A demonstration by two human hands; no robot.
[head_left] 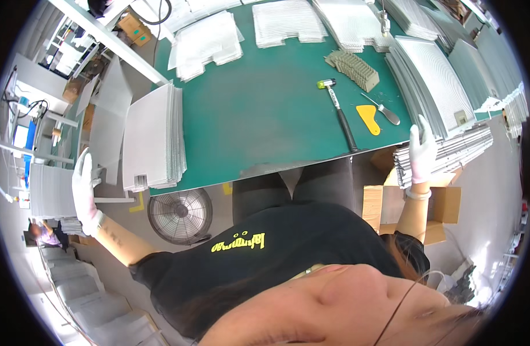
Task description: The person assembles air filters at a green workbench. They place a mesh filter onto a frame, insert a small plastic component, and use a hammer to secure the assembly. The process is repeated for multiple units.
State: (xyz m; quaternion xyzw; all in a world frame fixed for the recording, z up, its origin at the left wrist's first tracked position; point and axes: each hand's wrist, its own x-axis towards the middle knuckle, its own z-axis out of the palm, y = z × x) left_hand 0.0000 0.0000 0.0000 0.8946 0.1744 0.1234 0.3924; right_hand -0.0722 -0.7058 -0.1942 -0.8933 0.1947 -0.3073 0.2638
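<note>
Grips open, left hand [85, 187] and right hand [423, 153] flank the desk [242, 127], apparently between steps, the next calling for grasping panels [152, 132].

Two gloved hands: one left hand [85, 187], one right hand [422, 151]. One bracelet [418, 196]. One green surface [253, 109]. Five stacks of pale panels line its sides: one left stack [151, 135], three far stacks [289, 22], one right stack [429, 86]; sheets within each, and further stacks beyond the right side, overlap too much to count. One mallet [341, 118], one screwdriver [384, 110], one yellow scraper [368, 120]. One pile of tan ridged pieces [352, 69], number unclear. One round fan [181, 213]. Below the surface at right, one open cardboard box [448, 205].
</note>
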